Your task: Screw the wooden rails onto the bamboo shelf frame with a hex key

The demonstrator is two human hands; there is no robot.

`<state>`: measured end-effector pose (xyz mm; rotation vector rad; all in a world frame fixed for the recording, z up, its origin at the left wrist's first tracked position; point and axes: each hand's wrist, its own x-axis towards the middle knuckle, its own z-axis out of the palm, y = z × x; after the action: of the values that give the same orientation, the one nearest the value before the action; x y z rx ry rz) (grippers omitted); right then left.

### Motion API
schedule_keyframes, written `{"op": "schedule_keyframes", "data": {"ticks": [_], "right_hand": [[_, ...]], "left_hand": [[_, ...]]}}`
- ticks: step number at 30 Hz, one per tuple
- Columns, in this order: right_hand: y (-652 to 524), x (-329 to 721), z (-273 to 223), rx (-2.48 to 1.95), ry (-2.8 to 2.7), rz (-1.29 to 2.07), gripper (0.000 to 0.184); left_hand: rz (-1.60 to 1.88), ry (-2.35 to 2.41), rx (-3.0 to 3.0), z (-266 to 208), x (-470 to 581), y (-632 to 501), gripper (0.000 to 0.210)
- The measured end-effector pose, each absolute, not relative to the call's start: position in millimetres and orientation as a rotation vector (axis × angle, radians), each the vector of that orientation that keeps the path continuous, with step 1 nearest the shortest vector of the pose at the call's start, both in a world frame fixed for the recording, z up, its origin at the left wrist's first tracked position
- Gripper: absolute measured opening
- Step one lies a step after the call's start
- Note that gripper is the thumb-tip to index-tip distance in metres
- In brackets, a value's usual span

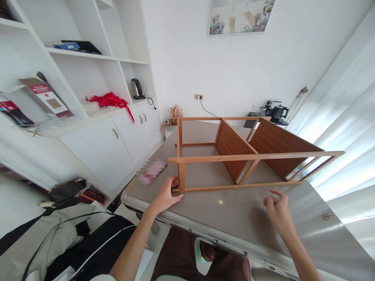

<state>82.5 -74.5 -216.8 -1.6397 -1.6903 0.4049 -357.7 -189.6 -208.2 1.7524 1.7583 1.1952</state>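
Observation:
A brown wooden shelf rack [216, 158] lies on its side on the grey table [205, 210], with two solid panels set between its rails. My left hand [166, 197] grips the near left corner of the rack, thumb in front and fingers curled behind the rail end. To the right, my right hand [277, 210] hovers over the tabletop, apart from the rack. Its fingers are bent in towards the thumb; whatever they may hold is too small or hidden to make out. Several small brass-coloured screws or bolts [328, 216] lie near the table's right edge.
A blurred pinkish item [152, 171] lies at the table's left end. White cabinets [102, 140] stand on the left, with a kettle [137, 89] and red cloth [108, 100]. Behind the rack is a black kettle set [278, 113]. Curtains [345, 117] hang at right; clothes [73, 238] lie lower left.

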Motion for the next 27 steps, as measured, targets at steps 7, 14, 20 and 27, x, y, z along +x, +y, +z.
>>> {"op": "schedule_keyframes", "data": {"ticks": [7,14,20,27], "right_hand": [[-139,-61,-191,-1.093,-2.221,0.744,0.007],[-145,-139,-180,-0.768,-2.343,0.743,0.009],[-135,-151,-194,-0.681,-2.432,0.665,0.012],[-133,-164,-200,-0.540,-2.454,0.636,0.023]], "left_hand": [[1.164,1.821,1.889,-208,-371,-201,0.018],[1.168,1.829,1.925,-197,-364,-206,0.013],[1.159,1.937,2.018,-202,-362,-204,0.010],[1.110,1.948,2.034,-202,-363,-203,0.008]]}}
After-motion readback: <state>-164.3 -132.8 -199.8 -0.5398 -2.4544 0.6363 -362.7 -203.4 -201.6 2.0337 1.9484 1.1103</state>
